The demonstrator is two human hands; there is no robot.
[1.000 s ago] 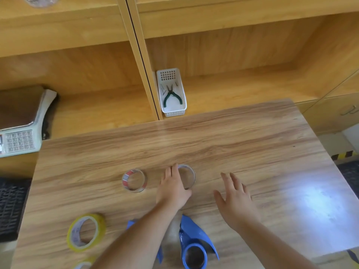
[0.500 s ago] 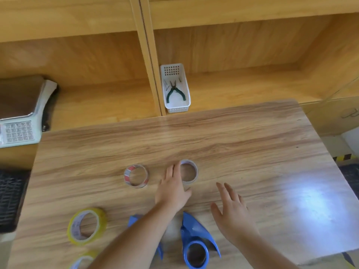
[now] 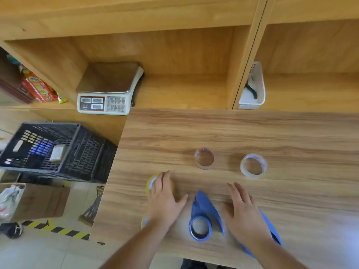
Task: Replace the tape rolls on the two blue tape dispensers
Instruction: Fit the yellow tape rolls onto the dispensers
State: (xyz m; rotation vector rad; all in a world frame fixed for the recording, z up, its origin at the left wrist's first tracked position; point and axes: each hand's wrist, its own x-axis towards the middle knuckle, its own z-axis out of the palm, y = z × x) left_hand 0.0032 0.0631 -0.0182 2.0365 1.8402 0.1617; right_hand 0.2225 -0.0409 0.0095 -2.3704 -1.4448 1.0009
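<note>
A: How are the hands held?
B: The left hand (image 3: 164, 199) is laid flat, fingers spread, over a yellow tape roll (image 3: 150, 182); the right hand (image 3: 243, 212) is spread above one blue dispenser (image 3: 272, 230).
A: And beyond?
B: Another blue dispenser (image 3: 204, 214) is seen between them; two clear rolls (image 3: 204, 158) lie farther on the surface (image 3: 291, 136).

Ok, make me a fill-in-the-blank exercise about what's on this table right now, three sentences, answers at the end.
1. The left hand rests on a tape roll coloured ____.
2. The dispenser lying between the two hands is coloured ____.
3. The right hand partly covers the second ____, not the two near-empty rolls beyond it.

Missing words: yellow; blue; dispenser
</note>
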